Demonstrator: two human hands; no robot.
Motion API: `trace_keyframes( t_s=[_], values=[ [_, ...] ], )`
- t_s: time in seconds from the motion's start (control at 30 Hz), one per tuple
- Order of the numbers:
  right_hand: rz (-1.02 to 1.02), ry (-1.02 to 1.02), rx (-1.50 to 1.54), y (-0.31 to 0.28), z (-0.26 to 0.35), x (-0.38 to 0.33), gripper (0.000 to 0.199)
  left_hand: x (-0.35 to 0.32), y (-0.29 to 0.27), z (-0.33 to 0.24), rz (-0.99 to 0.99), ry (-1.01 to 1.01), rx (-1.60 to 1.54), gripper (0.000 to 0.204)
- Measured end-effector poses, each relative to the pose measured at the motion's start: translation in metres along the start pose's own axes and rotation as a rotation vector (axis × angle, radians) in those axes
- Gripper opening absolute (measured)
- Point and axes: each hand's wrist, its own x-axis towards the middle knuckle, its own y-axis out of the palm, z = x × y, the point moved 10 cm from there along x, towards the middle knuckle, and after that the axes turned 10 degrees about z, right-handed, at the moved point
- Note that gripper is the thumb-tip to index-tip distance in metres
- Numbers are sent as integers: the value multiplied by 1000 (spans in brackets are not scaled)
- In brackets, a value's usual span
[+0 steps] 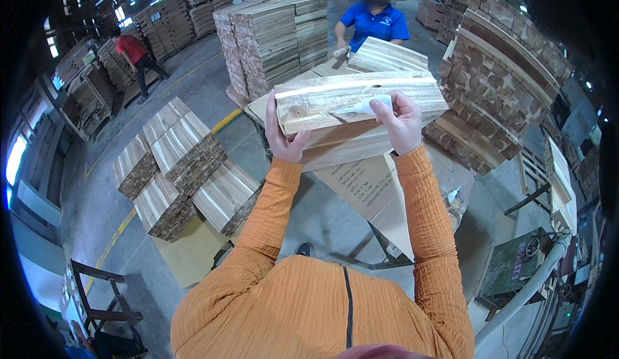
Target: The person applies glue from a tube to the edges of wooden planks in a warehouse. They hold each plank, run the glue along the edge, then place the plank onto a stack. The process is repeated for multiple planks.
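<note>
I hold up a pale wooden board (351, 98) in front of me, long side across. My left hand (282, 136) grips its left end from below. My right hand (401, 124) rests on the board's face and presses a flat whitish tool or scraper (367, 106) against the wood. Under the board lies another stack of boards (348, 146) on a work table covered with brown cardboard (380, 191). Both my arms wear orange sleeves.
A person in a blue shirt (374, 24) works across the table with boards (387, 55). Tall stacks of boards (277, 37) stand behind, more stacks (180, 172) on the floor at left, stacked wood (496, 82) at right. A person in red (138, 59) walks far left. A machine and hose (535, 275) sit at lower right.
</note>
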Motion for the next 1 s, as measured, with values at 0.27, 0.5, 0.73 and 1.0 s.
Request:
trace_keyframes(
  t_s=[0.27,0.5,0.73,1.0],
  values=[
    [-225,-58,225,-37,-4,-3,19,-2,0,0,5,-50,-61,88],
    [-330,-70,134,-83,-1,-5,20,-2,3,2,-9,-77,-67,88],
    [-365,-86,66,-99,-9,-16,22,0,0,3,-14,-105,-127,86],
    [-421,-37,397,-115,-33,-48,15,9,8,8,26,-135,-156,85]
  ],
)
